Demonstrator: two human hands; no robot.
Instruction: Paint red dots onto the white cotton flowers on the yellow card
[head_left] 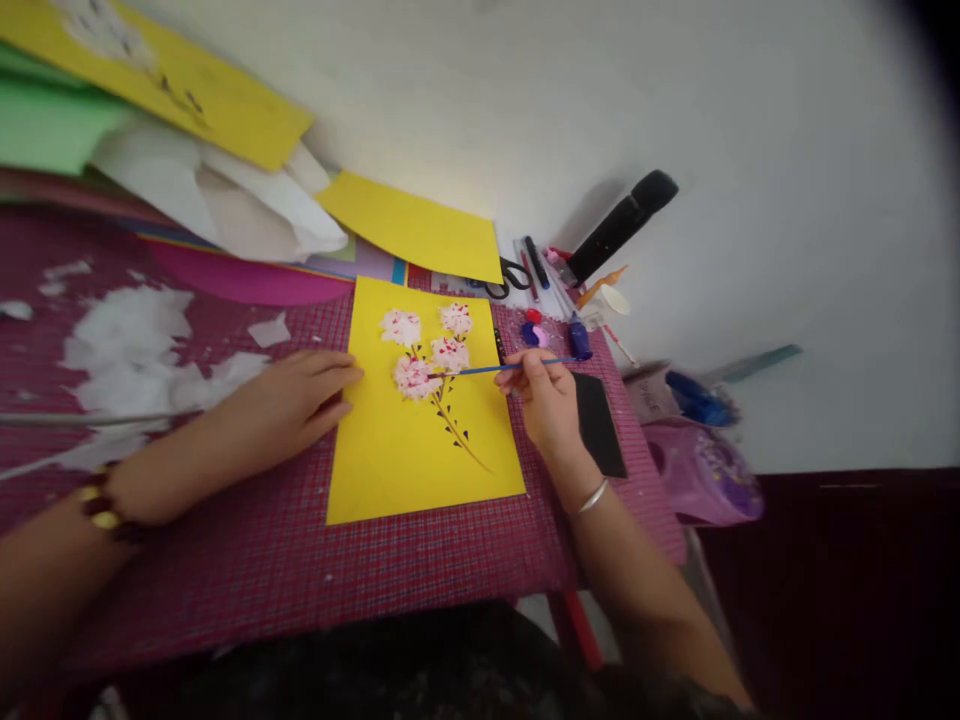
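Note:
A yellow sheet of paper (390, 460) lies on the table, bearing a painted brown stem with small dark leaves. Several white tissue-like flowers (451, 354) with red-pink specks top the stem. My right hand (546, 395) pinches a thin blue paintbrush (487, 369) at the sheet's right side. The brush tip is at the lower left flower (415, 378). Fingers outstretched, my left hand (311, 395) rests flat on the sheet's left edge and holds nothing. Dabs of red, dark blue and pink paint (534, 330) sit just beyond my right hand.
White tissue scraps (127, 340) are scattered at left. Behind the sheet lie another yellow sheet (420, 230), black scissors (510, 280) and pens (535, 262). A dark blue paint bottle (579, 338) and a black card (598, 425) are at right. A purple container (705, 470) stands past the table's right edge.

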